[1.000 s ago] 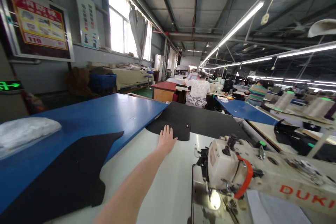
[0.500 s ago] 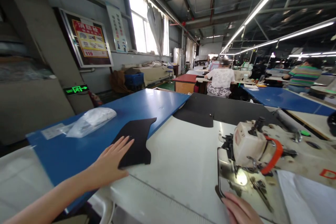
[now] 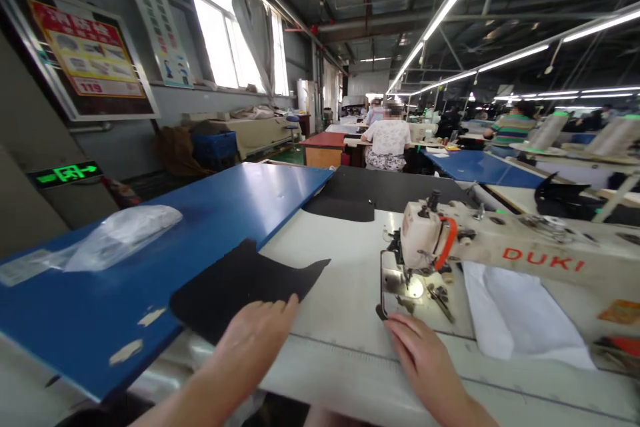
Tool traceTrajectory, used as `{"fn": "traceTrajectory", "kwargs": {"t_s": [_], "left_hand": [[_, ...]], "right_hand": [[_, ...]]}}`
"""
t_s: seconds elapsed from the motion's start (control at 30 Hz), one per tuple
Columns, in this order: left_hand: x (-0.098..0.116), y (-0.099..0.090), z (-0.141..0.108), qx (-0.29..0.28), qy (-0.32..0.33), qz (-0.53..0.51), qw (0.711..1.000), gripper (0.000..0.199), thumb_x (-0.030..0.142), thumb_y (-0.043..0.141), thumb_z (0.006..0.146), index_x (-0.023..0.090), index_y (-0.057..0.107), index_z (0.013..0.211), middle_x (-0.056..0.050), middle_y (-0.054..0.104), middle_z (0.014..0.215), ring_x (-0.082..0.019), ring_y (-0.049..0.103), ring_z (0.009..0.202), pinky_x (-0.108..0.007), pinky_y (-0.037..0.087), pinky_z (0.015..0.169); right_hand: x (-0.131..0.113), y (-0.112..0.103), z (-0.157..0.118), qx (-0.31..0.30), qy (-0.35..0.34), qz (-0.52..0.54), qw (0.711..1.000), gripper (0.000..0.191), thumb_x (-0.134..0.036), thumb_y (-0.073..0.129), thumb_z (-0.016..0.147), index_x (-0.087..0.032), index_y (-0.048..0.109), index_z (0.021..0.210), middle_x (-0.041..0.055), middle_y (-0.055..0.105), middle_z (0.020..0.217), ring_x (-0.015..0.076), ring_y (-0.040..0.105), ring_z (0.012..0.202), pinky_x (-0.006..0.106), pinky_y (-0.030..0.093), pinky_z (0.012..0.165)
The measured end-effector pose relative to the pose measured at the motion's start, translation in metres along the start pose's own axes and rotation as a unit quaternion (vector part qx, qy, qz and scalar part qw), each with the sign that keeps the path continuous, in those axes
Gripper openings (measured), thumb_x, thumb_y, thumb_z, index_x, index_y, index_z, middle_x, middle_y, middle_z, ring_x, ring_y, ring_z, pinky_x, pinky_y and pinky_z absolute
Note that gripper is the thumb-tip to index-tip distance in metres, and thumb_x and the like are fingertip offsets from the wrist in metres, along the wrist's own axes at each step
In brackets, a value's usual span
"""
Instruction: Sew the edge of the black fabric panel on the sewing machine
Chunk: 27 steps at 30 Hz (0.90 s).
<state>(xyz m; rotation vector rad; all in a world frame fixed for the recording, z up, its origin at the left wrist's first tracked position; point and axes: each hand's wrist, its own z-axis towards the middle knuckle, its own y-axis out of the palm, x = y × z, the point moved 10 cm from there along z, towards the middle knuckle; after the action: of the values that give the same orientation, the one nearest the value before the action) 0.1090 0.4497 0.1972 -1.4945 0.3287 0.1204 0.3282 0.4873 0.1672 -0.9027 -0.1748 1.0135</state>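
The person's left hand (image 3: 263, 330) rests on a flat, black, irregularly cut fabric piece (image 3: 245, 283) with a narrow pointed end. The fabric lies across the right edge of the glossy blue tabletop (image 3: 245, 190) and onto the left part of the white tabletop (image 3: 340, 300), its point aimed toward the white surface's middle. The left fingers are bent and close together near the fabric's near right side; whether they pinch it or only press on it cannot be told.

The right hand (image 3: 425, 360) lies near the white tabletop's near edge, its fingers together and reaching to a small dark tab (image 3: 381, 312) at the near left corner of the machine's metal plate. Their grip on the tab cannot be made out.

Beyond that hand stands an off-white sewing machine (image 3: 493, 240) with red "DUKI" lettering and a lit lamp at its needle. A folded white cloth (image 3: 515, 313) lies under its arm. A black fabric panel with a curved edge (image 3: 343, 209) lies toward the white tabletop's far edge. On the blue tabletop, toward its left edge, sits a clear plastic bag with white contents (image 3: 130, 233).
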Motion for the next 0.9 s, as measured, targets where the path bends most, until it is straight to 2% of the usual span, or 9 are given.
{"fn": "traceTrajectory", "kwargs": {"t_s": [0.1, 0.17, 0.3, 0.4, 0.5, 0.57, 0.63, 0.73, 0.9], "left_hand": [[0.087, 0.001, 0.022, -0.047, 0.079, -0.008, 0.996, 0.044, -0.001, 0.047, 0.078, 0.007, 0.058, 0.120, -0.015, 0.070, 0.082, -0.026, 0.069, 0.072, -0.035, 0.054, 0.063], [0.128, -0.002, 0.031, -0.053, 0.111, -0.017, 0.992, 0.039, 0.001, 0.050, 0.079, 0.006, 0.060, 0.116, -0.016, 0.069, 0.079, -0.025, 0.068, 0.069, -0.033, 0.053, 0.060], [0.168, -0.018, 0.032, -0.024, 0.189, -0.032, 0.981, 0.027, 0.007, 0.053, 0.080, 0.014, 0.067, 0.102, -0.013, 0.067, 0.083, -0.026, 0.067, 0.072, -0.034, 0.051, 0.059], [0.167, -0.029, 0.027, 0.016, 0.255, -0.066, 0.964, 0.025, 0.016, 0.051, 0.084, 0.023, 0.066, 0.102, -0.010, 0.066, 0.086, -0.027, 0.066, 0.074, -0.036, 0.051, 0.059], [0.133, -0.027, 0.038, 0.058, 0.206, -0.136, 0.967, 0.027, 0.024, 0.043, 0.091, 0.023, 0.065, 0.107, -0.009, 0.069, 0.093, -0.024, 0.067, 0.080, -0.037, 0.054, 0.069], [0.110, -0.020, 0.048, 0.090, 0.162, -0.177, 0.967, 0.034, 0.032, 0.038, 0.094, 0.020, 0.060, 0.117, -0.010, 0.067, 0.110, -0.024, 0.065, 0.098, -0.038, 0.053, 0.086], [0.102, -0.008, 0.055, 0.098, 0.173, -0.200, 0.959, 0.042, 0.040, 0.039, 0.094, 0.021, 0.050, 0.131, -0.009, 0.056, 0.133, -0.024, 0.053, 0.120, -0.040, 0.046, 0.100], [0.113, 0.014, 0.063, 0.055, 0.211, -0.207, 0.954, 0.053, 0.048, 0.038, 0.093, 0.025, 0.035, 0.141, -0.004, 0.035, 0.148, -0.024, 0.034, 0.136, -0.045, 0.037, 0.109], [0.131, 0.022, 0.078, 0.032, 0.187, -0.204, 0.960, 0.057, 0.051, 0.031, 0.094, 0.022, 0.031, 0.143, -0.005, 0.028, 0.150, -0.024, 0.028, 0.139, -0.046, 0.031, 0.112]], "right_hand": [[-0.007, 0.001, 0.004, -0.044, 0.030, 0.030, 0.998, 0.035, -0.014, 0.043, 0.091, -0.019, 0.055, 0.124, 0.0098, 0.063, 0.119, 0.0223, 0.059, 0.108, 0.039, 0.053, 0.092], [-0.013, 0.003, 0.004, -0.083, 0.049, 0.053, 0.994, 0.040, -0.011, 0.043, 0.089, -0.019, 0.053, 0.128, 0.0102, 0.059, 0.125, 0.0223, 0.056, 0.113, 0.041, 0.050, 0.097], [-0.012, 0.008, -0.004, -0.149, 0.111, 0.090, 0.978, 0.041, -0.009, 0.048, 0.085, -0.018, 0.058, 0.124, 0.0083, 0.058, 0.128, 0.0214, 0.052, 0.117, 0.039, 0.043, 0.104], [-0.008, 0.009, -0.009, -0.166, 0.124, 0.093, 0.974, 0.038, -0.009, 0.052, 0.083, -0.019, 0.061, 0.119, 0.0057, 0.057, 0.129, 0.0212, 0.049, 0.120, 0.038, 0.038, 0.108], [-0.007, 0.008, -0.008, -0.153, 0.107, 0.079, 0.979, 0.032, -0.013, 0.049, 0.089, -0.020, 0.062, 0.117, 0.0050, 0.060, 0.125, 0.0195, 0.048, 0.120, 0.036, 0.037, 0.108], [-0.007, 0.004, -0.005, -0.138, 0.089, 0.073, 0.984, 0.029, -0.014, 0.048, 0.091, -0.020, 0.063, 0.114, 0.0049, 0.062, 0.121, 0.0187, 0.050, 0.118, 0.034, 0.039, 0.106], [-0.001, -0.004, 0.000, -0.126, 0.074, 0.066, 0.987, 0.026, -0.014, 0.051, 0.090, -0.019, 0.065, 0.111, 0.0054, 0.063, 0.118, 0.0194, 0.052, 0.115, 0.034, 0.040, 0.104], [0.036, -0.028, 0.011, -0.093, 0.117, 0.030, 0.988, 0.025, -0.011, 0.051, 0.089, -0.017, 0.066, 0.107, 0.0071, 0.065, 0.113, 0.0203, 0.056, 0.106, 0.035, 0.045, 0.098], [0.136, -0.069, 0.032, -0.058, 0.276, -0.050, 0.958, 0.015, -0.018, 0.051, 0.092, -0.016, 0.066, 0.095, 0.0058, 0.067, 0.097, 0.0186, 0.062, 0.090, 0.033, 0.051, 0.082]]}}
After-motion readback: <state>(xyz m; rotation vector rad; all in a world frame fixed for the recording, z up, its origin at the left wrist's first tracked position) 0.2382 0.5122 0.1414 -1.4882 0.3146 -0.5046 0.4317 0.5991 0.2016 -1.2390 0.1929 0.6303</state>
